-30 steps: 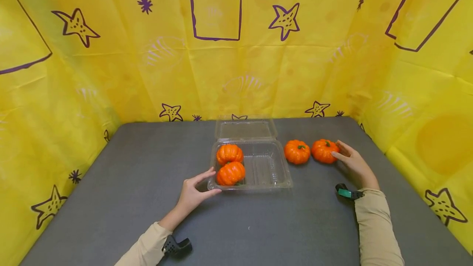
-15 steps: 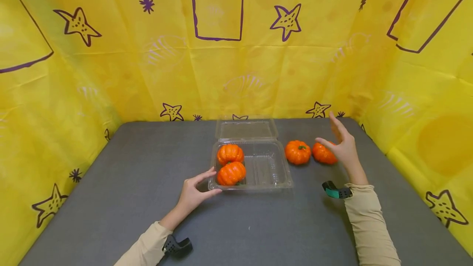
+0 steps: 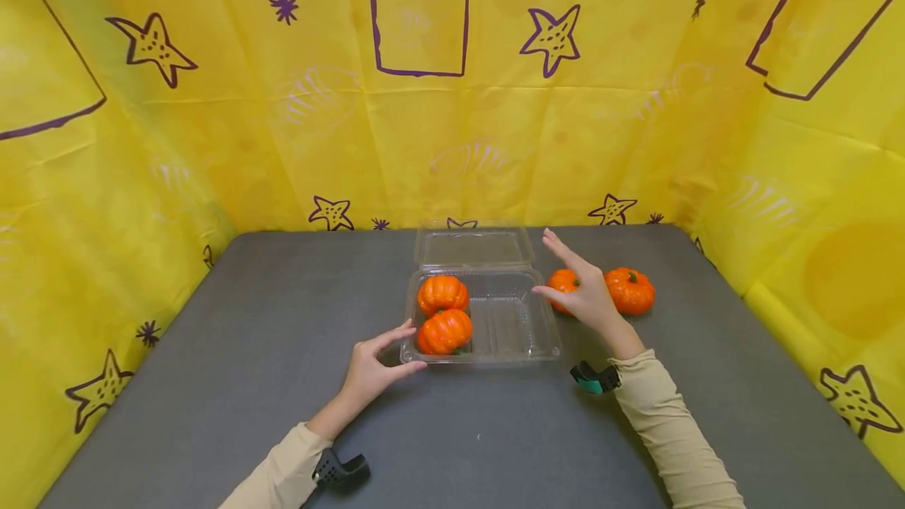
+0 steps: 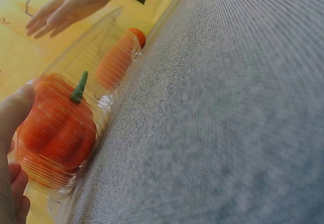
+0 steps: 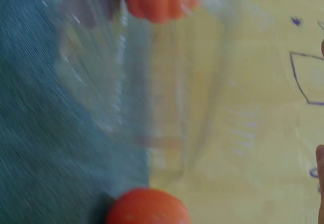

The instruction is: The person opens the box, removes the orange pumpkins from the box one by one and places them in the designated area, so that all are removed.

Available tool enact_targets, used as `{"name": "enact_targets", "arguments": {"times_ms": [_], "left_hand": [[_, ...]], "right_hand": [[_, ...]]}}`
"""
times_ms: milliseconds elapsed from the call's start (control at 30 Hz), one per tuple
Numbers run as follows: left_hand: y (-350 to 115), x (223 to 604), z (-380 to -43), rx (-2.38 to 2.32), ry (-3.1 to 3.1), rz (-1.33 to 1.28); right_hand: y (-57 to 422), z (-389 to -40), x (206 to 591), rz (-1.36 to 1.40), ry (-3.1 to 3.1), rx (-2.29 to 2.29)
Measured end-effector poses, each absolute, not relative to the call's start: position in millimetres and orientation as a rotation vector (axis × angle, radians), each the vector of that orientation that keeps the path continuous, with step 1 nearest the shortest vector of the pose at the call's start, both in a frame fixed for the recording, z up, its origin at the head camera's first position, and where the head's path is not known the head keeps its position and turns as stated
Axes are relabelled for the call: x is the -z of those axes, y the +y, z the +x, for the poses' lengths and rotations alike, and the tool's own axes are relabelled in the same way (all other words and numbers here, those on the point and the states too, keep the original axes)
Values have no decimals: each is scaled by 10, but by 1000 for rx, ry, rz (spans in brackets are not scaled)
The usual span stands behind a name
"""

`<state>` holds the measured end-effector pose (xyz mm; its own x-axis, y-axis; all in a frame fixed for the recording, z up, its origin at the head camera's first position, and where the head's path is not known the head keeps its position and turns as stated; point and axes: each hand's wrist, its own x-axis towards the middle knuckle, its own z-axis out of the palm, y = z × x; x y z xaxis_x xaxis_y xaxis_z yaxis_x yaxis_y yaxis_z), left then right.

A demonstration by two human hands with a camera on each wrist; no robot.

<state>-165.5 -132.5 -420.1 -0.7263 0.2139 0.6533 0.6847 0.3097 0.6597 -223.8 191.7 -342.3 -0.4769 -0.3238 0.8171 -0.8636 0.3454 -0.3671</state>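
Observation:
A clear plastic clamshell container (image 3: 498,357) lies on the dark table, its lid (image 3: 474,248) folded back. Two small orange pumpkins, a rear one (image 3: 442,294) and a front one (image 3: 445,332), sit in its left half. My left hand (image 3: 371,365) grips the near-left corner, thumb at the front rim and fingers at the left side. With fingers spread and nothing held, my right hand (image 3: 592,298) hovers at the container's right side. It partly covers a third pumpkin (image 3: 562,281) on the table. Right of the hand lies another pumpkin (image 3: 630,291), its green stem up.
The grey-black table (image 3: 283,281) is enclosed by yellow cloth (image 3: 481,124) with purple starfish drawings at the back and sides. Each wrist carries a black camera mount; the right mount (image 3: 594,378) has a green patch.
My right hand has left the far-right pumpkin, risen, and swung left to the container's right edge. That pumpkin stayed on the table. The left hand keeps its place at the corner.

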Motion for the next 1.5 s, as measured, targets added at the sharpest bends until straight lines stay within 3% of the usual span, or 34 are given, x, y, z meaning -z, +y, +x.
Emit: {"name": "enact_targets", "arguments": {"times_ms": [833, 1500], "left_hand": [[-1312, 4224, -1657, 1389, -2131, -803], [-1316, 4196, -1686, 1259, -2029, -921]], "right_hand": [[1218, -2196, 3682, 1357, -2079, -1308], [1120, -2112, 3680, 1675, -2124, -1393]]}}
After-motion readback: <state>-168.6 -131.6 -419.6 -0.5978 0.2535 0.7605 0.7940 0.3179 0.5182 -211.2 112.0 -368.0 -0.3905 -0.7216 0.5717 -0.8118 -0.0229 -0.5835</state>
